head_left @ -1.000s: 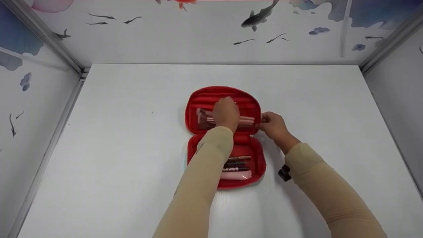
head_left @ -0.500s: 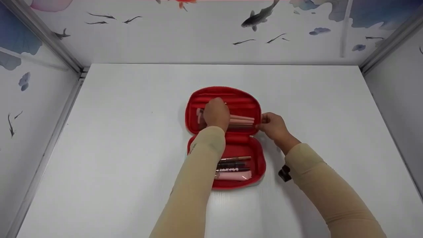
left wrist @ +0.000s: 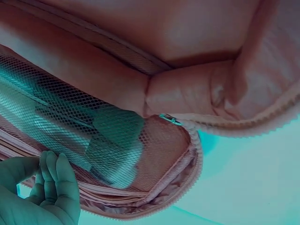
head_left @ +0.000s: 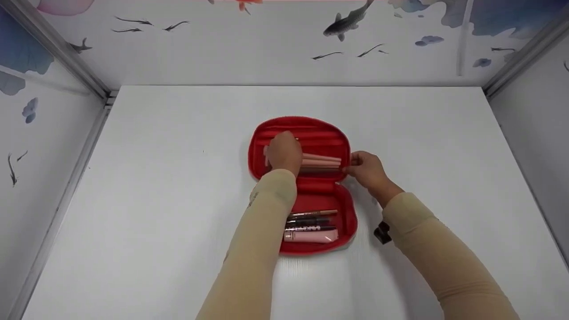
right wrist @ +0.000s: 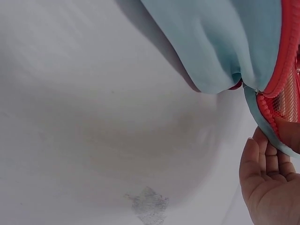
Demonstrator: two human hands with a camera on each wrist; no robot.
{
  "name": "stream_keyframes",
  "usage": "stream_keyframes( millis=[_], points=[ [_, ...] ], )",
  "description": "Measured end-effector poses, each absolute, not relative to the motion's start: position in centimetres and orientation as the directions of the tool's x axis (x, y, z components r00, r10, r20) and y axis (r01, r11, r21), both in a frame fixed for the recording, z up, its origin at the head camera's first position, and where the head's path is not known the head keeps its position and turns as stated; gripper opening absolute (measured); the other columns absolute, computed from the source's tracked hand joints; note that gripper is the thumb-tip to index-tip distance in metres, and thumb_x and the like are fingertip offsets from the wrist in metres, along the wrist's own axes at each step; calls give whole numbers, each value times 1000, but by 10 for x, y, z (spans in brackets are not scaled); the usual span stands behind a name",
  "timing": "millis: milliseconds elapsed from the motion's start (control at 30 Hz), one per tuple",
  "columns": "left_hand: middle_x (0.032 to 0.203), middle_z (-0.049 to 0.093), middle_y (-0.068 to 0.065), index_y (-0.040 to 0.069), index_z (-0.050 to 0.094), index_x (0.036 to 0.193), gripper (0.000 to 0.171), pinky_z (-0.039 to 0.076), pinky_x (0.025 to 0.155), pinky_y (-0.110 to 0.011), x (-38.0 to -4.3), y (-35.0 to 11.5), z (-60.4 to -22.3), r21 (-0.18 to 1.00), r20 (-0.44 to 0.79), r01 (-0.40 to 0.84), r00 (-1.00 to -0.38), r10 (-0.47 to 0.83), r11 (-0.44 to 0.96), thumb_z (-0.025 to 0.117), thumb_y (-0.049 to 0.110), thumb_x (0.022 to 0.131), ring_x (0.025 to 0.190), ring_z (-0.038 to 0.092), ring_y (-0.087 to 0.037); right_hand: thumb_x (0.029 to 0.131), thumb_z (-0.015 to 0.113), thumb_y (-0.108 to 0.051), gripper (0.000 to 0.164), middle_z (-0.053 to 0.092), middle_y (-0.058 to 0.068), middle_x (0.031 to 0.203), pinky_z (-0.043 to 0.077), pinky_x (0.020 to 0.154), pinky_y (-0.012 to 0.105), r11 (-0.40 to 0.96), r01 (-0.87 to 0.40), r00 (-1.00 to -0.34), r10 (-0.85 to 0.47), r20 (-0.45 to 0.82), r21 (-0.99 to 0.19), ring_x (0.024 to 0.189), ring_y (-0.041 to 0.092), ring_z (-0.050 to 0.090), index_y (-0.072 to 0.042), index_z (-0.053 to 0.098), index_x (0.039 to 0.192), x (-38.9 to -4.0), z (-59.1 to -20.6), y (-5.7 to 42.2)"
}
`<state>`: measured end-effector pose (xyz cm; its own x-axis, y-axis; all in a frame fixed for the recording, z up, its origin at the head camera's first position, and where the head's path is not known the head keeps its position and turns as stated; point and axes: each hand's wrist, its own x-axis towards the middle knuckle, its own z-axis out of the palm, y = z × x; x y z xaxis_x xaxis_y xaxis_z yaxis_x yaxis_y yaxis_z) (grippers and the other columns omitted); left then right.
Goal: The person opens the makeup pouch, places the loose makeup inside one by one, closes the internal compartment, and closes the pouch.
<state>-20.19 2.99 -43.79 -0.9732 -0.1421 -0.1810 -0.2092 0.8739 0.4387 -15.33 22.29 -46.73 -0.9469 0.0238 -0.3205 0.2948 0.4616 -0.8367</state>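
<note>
A red-lined, light-blue cosmetic case [head_left: 311,186] lies unfolded on the white table. Pink-handled makeup brushes [head_left: 323,163] sit in its far half, behind a mesh pocket [left wrist: 166,138]. My left hand [head_left: 284,152] is over that half; in the left wrist view its thumb and fingertips pinch at the pocket's zipper [left wrist: 18,149], the pull itself hidden. At the far half's right edge, my right hand [head_left: 368,172] grips the rim [right wrist: 266,112] between thumb and fingers. The near half holds several slim makeup pencils [head_left: 311,221] and a pink tube [head_left: 311,236], partly behind the left sleeve.
The white table [head_left: 155,200] spreads around the case, with printed wall panels [head_left: 266,49] at the back and sides. A small black object [head_left: 382,233] shows beside the right sleeve [head_left: 411,213].
My left hand has slid leftward along the far half, uncovering more of the brush handles and the near half's contents. My right hand stays at the rim.
</note>
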Motion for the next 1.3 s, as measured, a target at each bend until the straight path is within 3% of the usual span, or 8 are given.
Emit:
stream_keyframes(
  millis=[133, 267, 633, 1000, 1300],
  points=[
    [99, 72, -9, 8, 71, 110, 24, 56, 79, -43, -202, 24, -439, 487, -198, -242, -966, -164, 839, 54, 20, 99, 90, 67, -23, 88, 60, 1, 22, 59, 11, 99, 44, 71, 21, 467, 287, -949, 22, -314, -836, 85, 11, 51, 6, 56, 109, -154, -468, 224],
    [94, 71, -7, 8, 71, 107, 22, 55, 82, -33, -202, 18, -442, 509, -169, -223, -973, -157, 832, 54, 19, 99, 86, 66, -18, 87, 61, 2, 23, 60, 12, 99, 45, 72, 21, 470, 276, -953, 19, -303, -839, 85, 11, 52, 7, 56, 109, -153, -469, 225],
    [93, 71, -8, 7, 72, 97, 23, 55, 78, -35, -205, 5, -443, 513, -135, -209, -978, -162, 832, 52, 18, 99, 88, 67, -21, 88, 61, -1, 26, 61, 12, 102, 45, 72, 20, 476, 296, -945, 21, -326, -828, 86, 9, 53, 7, 56, 112, -154, -471, 227],
    [100, 71, -13, 2, 72, 102, 26, 55, 82, -37, -209, -13, -446, 511, -119, -234, -972, -201, 827, 48, 10, 98, 95, 68, -24, 89, 60, -2, 29, 59, 11, 103, 45, 74, 20, 484, 333, -930, 27, -367, -809, 88, 12, 52, 6, 55, 116, -155, -470, 225],
    [105, 70, -13, 0, 70, 108, 28, 55, 84, -36, -214, -27, -446, 514, -180, -300, -954, -242, 804, 44, 7, 99, 98, 67, -23, 89, 60, -3, 28, 58, 13, 107, 46, 76, 23, 496, 346, -924, 35, -380, -796, 92, 15, 52, 5, 54, 116, -155, -472, 224]
  ],
)
